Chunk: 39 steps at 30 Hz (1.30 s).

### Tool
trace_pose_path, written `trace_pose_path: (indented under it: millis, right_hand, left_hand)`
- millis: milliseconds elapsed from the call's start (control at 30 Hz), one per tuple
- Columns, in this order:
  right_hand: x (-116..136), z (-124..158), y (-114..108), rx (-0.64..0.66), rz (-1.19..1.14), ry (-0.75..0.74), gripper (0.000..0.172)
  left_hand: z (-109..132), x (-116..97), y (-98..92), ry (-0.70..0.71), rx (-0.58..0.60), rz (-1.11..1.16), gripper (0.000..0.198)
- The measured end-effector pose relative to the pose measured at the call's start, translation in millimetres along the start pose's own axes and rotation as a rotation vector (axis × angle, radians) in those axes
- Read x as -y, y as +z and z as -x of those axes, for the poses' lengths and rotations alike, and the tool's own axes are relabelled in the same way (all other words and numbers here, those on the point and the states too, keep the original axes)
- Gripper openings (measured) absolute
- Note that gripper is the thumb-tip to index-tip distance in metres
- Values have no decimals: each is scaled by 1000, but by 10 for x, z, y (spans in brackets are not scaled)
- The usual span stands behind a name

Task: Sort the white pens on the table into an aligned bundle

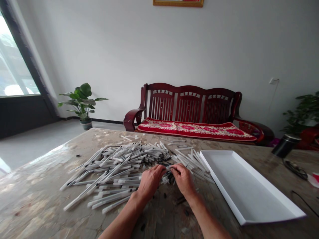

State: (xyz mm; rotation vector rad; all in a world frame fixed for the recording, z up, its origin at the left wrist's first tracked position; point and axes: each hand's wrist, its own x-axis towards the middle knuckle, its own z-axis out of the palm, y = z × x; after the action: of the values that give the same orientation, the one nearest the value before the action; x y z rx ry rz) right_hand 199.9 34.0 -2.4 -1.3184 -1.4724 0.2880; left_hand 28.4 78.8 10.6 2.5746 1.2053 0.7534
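My left hand (151, 179) is closed in a pinch, with the pale end of a pen (167, 169) showing at its fingertips. Facing it, my right hand (182, 177) pinches at the same spot; a small dark piece seems to sit there, too small to make out. Both hands are just above the table, at the near right edge of a big heap of white pens (117, 166), many with black ends. Small black parts (171, 179) lie under and between the hands. More white pens (196, 164) are fanned out beyond my right hand.
A shallow white box lid or tray (251, 189) lies on the patterned table (37, 199) to the right. Behind it stand a black cylinder (286, 146) and a dark cable (295, 169). A red wooden bench (189, 103) and a potted plant (83, 99) are beyond the table.
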Motion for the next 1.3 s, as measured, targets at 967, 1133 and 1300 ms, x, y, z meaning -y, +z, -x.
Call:
trace_pose_path:
  millis: [967, 1133, 1300]
  right_hand:
    - [16, -5, -55, -54, -115, 227, 43]
    - [152, 45, 19, 166, -264, 304, 52]
    - [123, 40, 54, 208, -277, 327, 41]
  left_hand:
    - [-127, -8, -122, -386, -658, 1457, 39]
    - [-114, -73, -99, -463, -534, 1623, 49]
    - [-107, -116, -65, -504, -521, 1578, 51]
